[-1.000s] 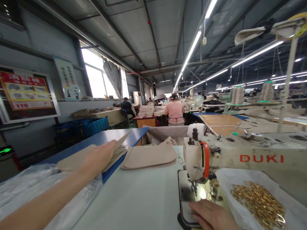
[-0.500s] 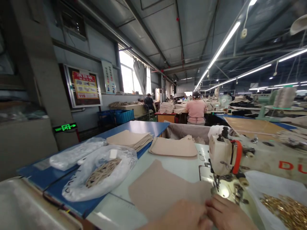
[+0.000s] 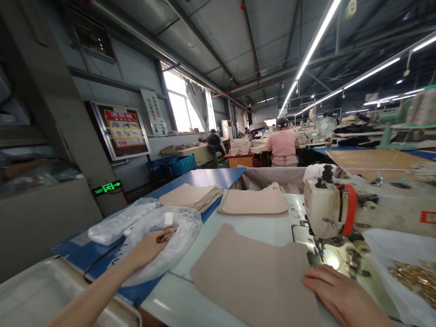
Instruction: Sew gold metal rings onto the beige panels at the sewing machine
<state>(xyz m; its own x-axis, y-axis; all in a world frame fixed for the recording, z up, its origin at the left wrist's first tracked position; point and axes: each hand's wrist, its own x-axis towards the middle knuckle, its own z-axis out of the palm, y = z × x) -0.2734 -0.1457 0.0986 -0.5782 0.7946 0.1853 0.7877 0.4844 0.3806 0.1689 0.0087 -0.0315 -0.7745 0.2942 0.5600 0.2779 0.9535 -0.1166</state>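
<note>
My left hand [image 3: 149, 247] reaches into a clear plastic bag [image 3: 177, 231] on the blue side table, its fingers closed on small tan pieces inside. My right hand [image 3: 337, 293] lies flat with fingers stretched on the right edge of a beige fabric piece [image 3: 252, 270] spread on the pale table in front of the sewing machine [image 3: 327, 206]. The machine's needle area [image 3: 322, 254] sits just beyond my right fingertips.
Two stacks of beige cut pieces [image 3: 192, 195] [image 3: 254, 202] lie further back. A white sheet with brass hardware [image 3: 413, 277] is at the right. A second plastic bag [image 3: 119, 220], a fabric bin [image 3: 269, 177], and a person in pink [image 3: 284, 146] are ahead.
My left hand left the fabric piece and moved left into the plastic bag. My right hand stays on the fabric, which now lies spread before the machine.
</note>
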